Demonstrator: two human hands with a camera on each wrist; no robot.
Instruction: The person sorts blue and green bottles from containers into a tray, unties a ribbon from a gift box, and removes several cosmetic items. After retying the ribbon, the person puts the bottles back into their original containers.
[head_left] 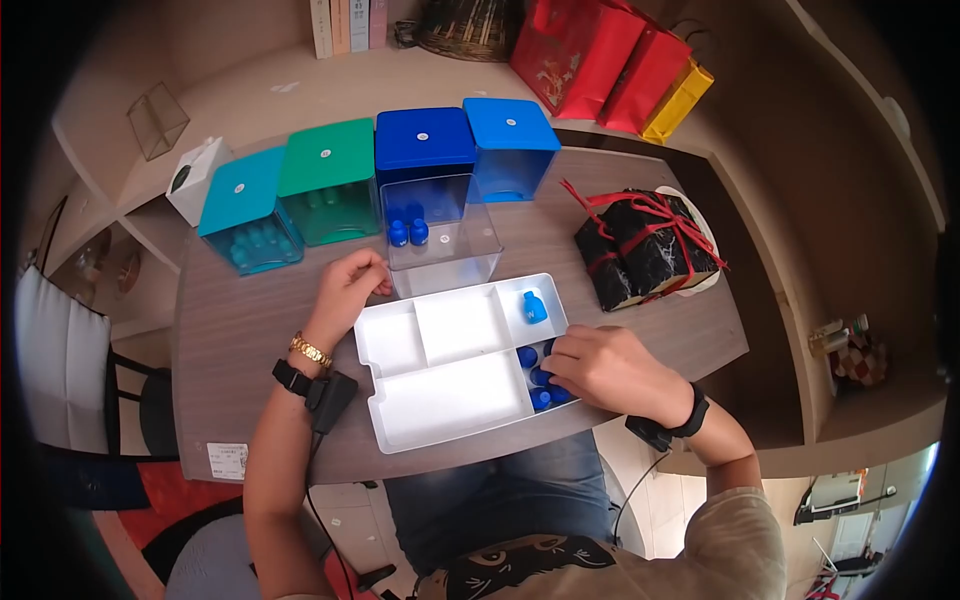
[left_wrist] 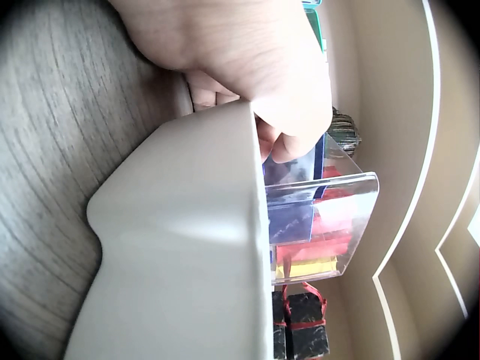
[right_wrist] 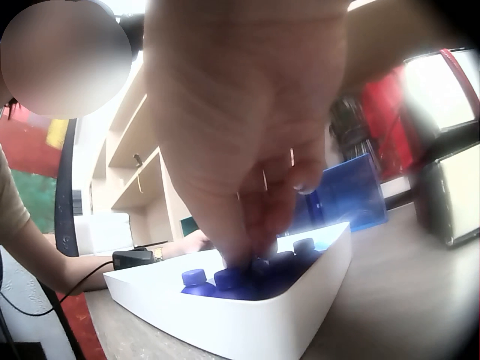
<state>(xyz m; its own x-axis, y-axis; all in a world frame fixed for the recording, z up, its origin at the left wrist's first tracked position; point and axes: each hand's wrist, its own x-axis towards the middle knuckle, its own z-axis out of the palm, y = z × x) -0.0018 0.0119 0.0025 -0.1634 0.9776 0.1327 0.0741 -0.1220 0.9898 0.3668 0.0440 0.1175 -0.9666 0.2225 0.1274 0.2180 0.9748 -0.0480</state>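
Note:
A white divided tray (head_left: 450, 405) lies on the table in front of the person. Dark blue small bottles (head_left: 541, 398) with caps stand together in its right front compartment. Over them is the right hand (head_left: 612, 372), fingertips pointing down and pinching one bottle at its cap; in the right wrist view the fingers hide part of it. A lighter blue bottle (head_left: 535, 308) lies in the compartment behind. Beside the tray's far left corner, the left hand (head_left: 347, 290) rests with loosely curled fingers, holding nothing. Close to it, a clear drawer (head_left: 460, 270) contains dark blue bottles (head_left: 409, 233).
Behind stand a teal box (head_left: 240, 188), a green box (head_left: 326, 153), a dark blue box (head_left: 425, 135) and a light blue box (head_left: 512, 122). Black packages with red ribbon (head_left: 655, 245) sit at the right. Red bags (head_left: 575, 55) stand on the back shelf.

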